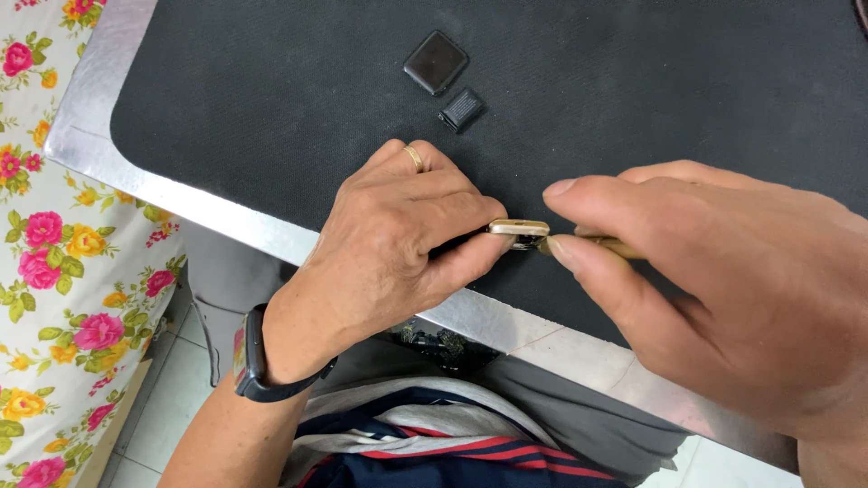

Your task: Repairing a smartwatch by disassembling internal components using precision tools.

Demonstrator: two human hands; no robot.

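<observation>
— What's the left hand (398, 244) got?

— A small gold-coloured case (518, 232), pinched between thumb and fingers just above the black mat (271, 81), near the table's metal edge (181, 203). Its long axis runs left to right.

— And the right hand (723, 271)?

— Thumb and forefinger pressed on a thin brass-coloured tool (615, 246) — tip pointing left, touching the case.
</observation>
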